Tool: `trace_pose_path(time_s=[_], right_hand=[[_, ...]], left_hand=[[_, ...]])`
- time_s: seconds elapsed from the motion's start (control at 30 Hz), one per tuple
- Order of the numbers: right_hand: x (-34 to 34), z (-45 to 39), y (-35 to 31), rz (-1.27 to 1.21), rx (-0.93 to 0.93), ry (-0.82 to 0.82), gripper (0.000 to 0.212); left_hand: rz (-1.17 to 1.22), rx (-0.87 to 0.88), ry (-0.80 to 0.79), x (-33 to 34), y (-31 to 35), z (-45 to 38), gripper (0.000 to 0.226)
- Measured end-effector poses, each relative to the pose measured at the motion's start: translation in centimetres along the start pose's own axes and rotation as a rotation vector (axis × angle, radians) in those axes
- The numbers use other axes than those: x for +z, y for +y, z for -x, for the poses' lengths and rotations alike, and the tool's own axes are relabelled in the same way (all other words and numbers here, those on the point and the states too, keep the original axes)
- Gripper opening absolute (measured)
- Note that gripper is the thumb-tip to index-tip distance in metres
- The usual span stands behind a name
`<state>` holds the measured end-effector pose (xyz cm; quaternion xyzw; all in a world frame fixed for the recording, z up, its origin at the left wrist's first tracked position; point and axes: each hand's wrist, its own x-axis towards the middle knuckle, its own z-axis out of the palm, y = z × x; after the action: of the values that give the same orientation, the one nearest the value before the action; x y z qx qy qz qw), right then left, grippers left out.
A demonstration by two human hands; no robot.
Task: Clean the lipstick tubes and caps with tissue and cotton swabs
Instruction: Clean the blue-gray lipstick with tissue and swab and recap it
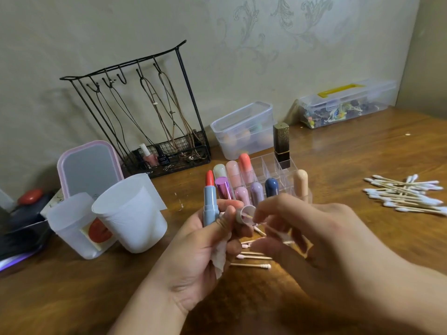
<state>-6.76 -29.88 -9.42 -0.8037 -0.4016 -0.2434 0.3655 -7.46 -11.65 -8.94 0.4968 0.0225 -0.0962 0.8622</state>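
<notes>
Left hand (205, 240) grips an open blue lipstick (209, 201), a cap (246, 213) and tissue (220, 257); right hand (302, 228), blurry, seems to pinch a swab (249, 216) inside the cap. Used swabs (251, 258) on the bench (338, 146), organizer tubes (244, 182) probably still waiting.

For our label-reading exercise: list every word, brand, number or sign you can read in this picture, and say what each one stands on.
No text here can be read for certain.
Dark nail polish bottle in the wire rack: pale lettering, too small and blurred to read.
Pink nail polish bottle: no legible label.
Black and gold lipstick: no print visible.
Blue lipstick tube held in the left hand: no print visible.
</notes>
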Motion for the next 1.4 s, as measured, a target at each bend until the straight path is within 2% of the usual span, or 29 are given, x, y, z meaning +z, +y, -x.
trace_pose_path(time_s=[0.03,0.1,0.13,0.17,0.2,0.23,0.3,0.37,0.57,0.67,0.77,0.87,0.93,1.1,1.2,1.27,1.4], right_hand=[[0.0,0.1,-0.1,-0.053,-0.007,-0.008,0.024],[0.0,0.1,-0.1,-0.117,-0.018,0.026,0.025],[0.0,0.1,0.0,-0.115,-0.024,0.063,0.021],[0.1,0.0,0.2,-0.1,-0.031,0.098,0.016],[0.1,0.0,0.4,-0.074,-0.038,0.121,0.011],[0.1,-0.1,0.5,-0.045,-0.046,0.131,0.009],[0.1,-0.1,0.6,0.009,-0.07,0.122,0.012],[0.1,0.0,0.6,0.046,-0.094,0.112,0.016],[0.0,-0.1,0.6,0.01,-0.115,0.177,0.012],[0.0,-0.3,0.6,0.116,-0.155,0.2,0.009],[0.0,-0.4,0.7,0.205,-0.173,0.186,0.011],[0.1,-0.4,0.6,0.136,-0.15,0.145,0.011],[0.1,-0.4,0.7,0.087,-0.135,0.143,0.013],[0.0,-0.5,0.6,0.214,-0.209,0.152,0.008],[0.2,-0.2,0.2,0.144,-0.187,0.143,0.01],[0.1,-0.2,0.3,0.072,-0.151,0.14,0.015],[-0.3,-0.5,0.3,0.143,-0.178,0.153,0.019]], left_hand=[[0.034,-0.056,-0.051,0.5,0.1,0.1,0.006],[-0.055,-0.126,-0.079,1.2,0.3,0.5,0.037],[-0.092,-0.117,-0.046,0.8,0.2,0.3,0.051],[-0.124,-0.081,0.057,1.0,0.3,0.4,0.07],[-0.171,-0.046,0.107,0.8,0.1,0.4,0.075],[-0.171,0.0,0.131,0.2,-0.2,0.2,0.06],[-0.051,0.001,0.073,0.2,-0.4,0.4,0.024],[0.007,-0.025,0.067,0.9,-0.2,0.8,0.016],[0.026,-0.035,0.074,1.5,0.0,0.9,0.019],[0.005,-0.036,0.066,1.6,0.1,0.9,0.017],[0.048,-0.056,0.06,1.4,0.2,0.8,0.007],[0.045,-0.055,0.082,1.5,0.2,0.9,0.006],[0.019,-0.053,0.102,1.6,0.3,0.9,0.018],[0.055,-0.071,0.087,1.4,0.3,0.8,0.015],[0.052,-0.06,0.063,1.5,0.4,0.9,0.022],[0.015,-0.056,0.07,1.7,0.3,1.0,0.016],[0.0,-0.063,0.096,1.7,0.2,0.9,0.014]])
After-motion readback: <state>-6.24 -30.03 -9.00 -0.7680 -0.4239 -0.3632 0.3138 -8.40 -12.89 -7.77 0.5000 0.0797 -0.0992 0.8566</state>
